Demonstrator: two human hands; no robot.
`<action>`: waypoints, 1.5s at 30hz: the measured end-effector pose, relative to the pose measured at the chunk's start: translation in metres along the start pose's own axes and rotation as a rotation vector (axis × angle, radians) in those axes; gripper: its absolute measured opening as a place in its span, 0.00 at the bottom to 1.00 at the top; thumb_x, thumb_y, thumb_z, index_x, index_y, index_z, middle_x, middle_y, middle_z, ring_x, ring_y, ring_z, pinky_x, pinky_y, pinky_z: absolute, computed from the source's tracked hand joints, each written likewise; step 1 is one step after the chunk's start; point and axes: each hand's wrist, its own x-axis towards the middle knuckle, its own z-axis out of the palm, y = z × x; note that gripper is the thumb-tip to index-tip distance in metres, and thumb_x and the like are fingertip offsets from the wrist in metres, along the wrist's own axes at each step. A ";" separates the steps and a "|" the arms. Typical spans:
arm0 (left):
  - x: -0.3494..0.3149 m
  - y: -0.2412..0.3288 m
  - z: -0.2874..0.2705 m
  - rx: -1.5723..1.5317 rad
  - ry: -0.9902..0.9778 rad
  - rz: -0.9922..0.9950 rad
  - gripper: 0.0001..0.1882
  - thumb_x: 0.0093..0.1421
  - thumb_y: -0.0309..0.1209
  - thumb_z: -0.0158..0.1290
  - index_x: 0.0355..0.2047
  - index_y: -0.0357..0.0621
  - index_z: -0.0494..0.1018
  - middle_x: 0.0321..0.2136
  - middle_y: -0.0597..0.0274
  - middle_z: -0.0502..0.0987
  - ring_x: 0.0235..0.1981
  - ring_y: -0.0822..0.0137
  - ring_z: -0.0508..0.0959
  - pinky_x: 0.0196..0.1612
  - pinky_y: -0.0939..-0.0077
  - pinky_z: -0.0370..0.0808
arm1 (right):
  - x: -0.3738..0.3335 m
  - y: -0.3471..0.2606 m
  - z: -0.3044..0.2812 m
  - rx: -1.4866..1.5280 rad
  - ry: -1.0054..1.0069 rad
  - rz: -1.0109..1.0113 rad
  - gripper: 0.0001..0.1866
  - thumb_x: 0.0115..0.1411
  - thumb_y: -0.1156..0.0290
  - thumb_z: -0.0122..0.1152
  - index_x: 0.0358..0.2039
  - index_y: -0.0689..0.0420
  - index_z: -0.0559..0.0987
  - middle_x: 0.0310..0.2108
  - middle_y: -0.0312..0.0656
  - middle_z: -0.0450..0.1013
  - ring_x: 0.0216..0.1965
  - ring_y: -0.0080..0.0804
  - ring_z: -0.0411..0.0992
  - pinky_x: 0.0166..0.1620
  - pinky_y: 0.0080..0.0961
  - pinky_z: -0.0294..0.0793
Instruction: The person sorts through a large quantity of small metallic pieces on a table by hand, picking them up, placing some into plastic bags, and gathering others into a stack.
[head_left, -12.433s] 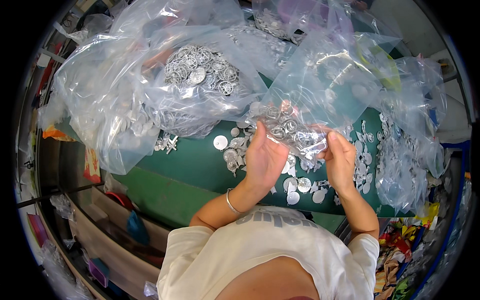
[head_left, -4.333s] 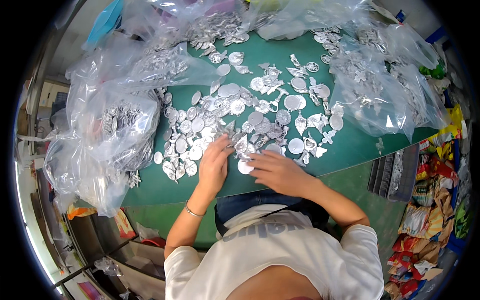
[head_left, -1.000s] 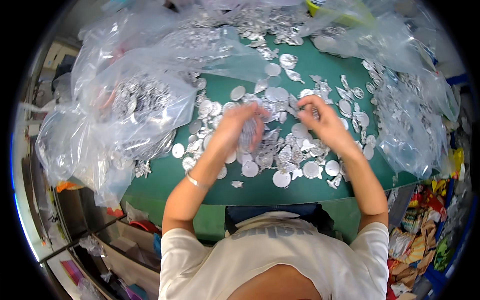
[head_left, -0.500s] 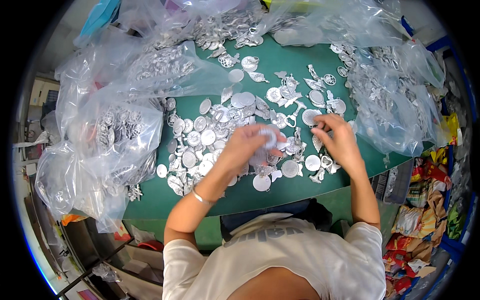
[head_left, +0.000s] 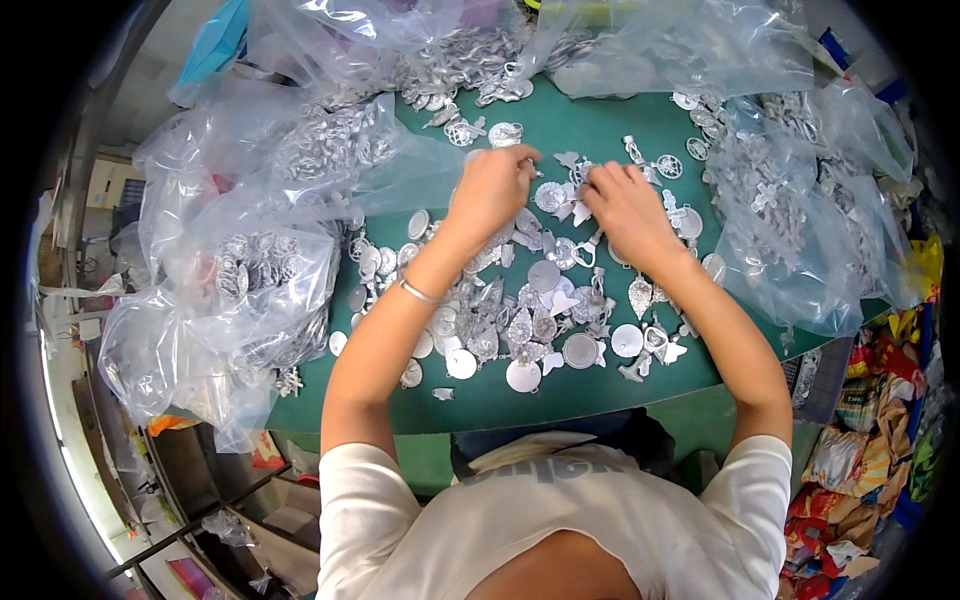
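Many flat silver metal pendants (head_left: 480, 320), round discs, leaf shapes and figures among them, lie loose on the green tabletop. My left hand (head_left: 495, 190) is over the far side of the pile, by a round pendant (head_left: 505, 134). Its fingers are pinched together, and what is between them is mostly hidden. Across from it, my right hand (head_left: 625, 212) bends its fingers down onto a small cluster of pendants (head_left: 572, 196); the fingertips are closed and cover whatever they grip. Nearer to me are a round pendant with a patterned face (head_left: 580, 350) and a plain disc (head_left: 522, 375).
Clear plastic bags (head_left: 220, 330) full of metal pieces crowd the left side. More bags stand on the right (head_left: 780, 220) and along the back (head_left: 690, 50). A grey crate (head_left: 822, 375) and colourful packages (head_left: 845, 450) sit beyond the table's right edge.
Both hands have moved away from me. My left hand went from mid-pile toward the back, and the right went up and left. Pendants now lie spread where the left hand was.
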 end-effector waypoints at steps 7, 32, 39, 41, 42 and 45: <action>-0.074 0.053 0.011 -1.674 -0.376 -0.980 0.19 0.62 0.42 0.46 0.41 0.37 0.70 0.36 0.55 0.76 0.27 0.65 0.78 0.22 0.74 0.75 | -0.026 -0.050 -0.041 0.456 0.302 0.095 0.09 0.43 0.72 0.62 0.29 0.57 0.77 0.28 0.36 0.69 0.33 0.33 0.66 0.34 0.29 0.63; -0.034 0.027 0.002 -1.306 -0.353 -0.442 0.12 0.54 0.30 0.56 0.38 0.41 0.71 0.31 0.58 0.76 0.25 0.72 0.74 0.25 0.78 0.73 | -0.129 0.025 -0.060 0.352 0.013 0.890 0.17 0.58 0.77 0.50 0.48 0.62 0.70 0.48 0.48 0.69 0.49 0.44 0.67 0.52 0.30 0.62; -0.119 0.060 0.023 -1.993 -0.231 -0.689 0.16 0.59 0.34 0.51 0.47 0.47 0.66 0.42 0.53 0.73 0.33 0.66 0.76 0.24 0.76 0.75 | -0.139 0.006 -0.077 0.306 0.122 0.738 0.16 0.55 0.78 0.51 0.46 0.62 0.71 0.47 0.52 0.68 0.50 0.50 0.65 0.52 0.37 0.64; -0.124 0.068 0.026 -2.120 -0.177 -0.855 0.12 0.60 0.40 0.49 0.36 0.47 0.70 0.38 0.56 0.73 0.36 0.63 0.75 0.25 0.74 0.76 | -0.144 -0.008 -0.074 0.127 0.088 0.751 0.18 0.54 0.76 0.53 0.47 0.62 0.69 0.49 0.52 0.66 0.50 0.51 0.65 0.52 0.39 0.63; -0.124 0.072 0.031 -2.162 -0.163 -0.861 0.12 0.60 0.42 0.48 0.32 0.46 0.70 0.37 0.56 0.73 0.36 0.63 0.75 0.25 0.74 0.77 | -0.143 -0.011 -0.067 0.021 0.072 0.779 0.17 0.53 0.75 0.55 0.45 0.62 0.70 0.48 0.53 0.66 0.48 0.51 0.65 0.51 0.39 0.64; -0.124 0.075 0.041 -2.256 -0.176 -0.916 0.15 0.60 0.42 0.49 0.23 0.45 0.70 0.34 0.59 0.73 0.37 0.61 0.75 0.27 0.72 0.77 | -0.125 -0.017 -0.055 -0.100 0.022 0.885 0.14 0.52 0.73 0.58 0.39 0.63 0.71 0.43 0.53 0.69 0.44 0.53 0.66 0.46 0.41 0.66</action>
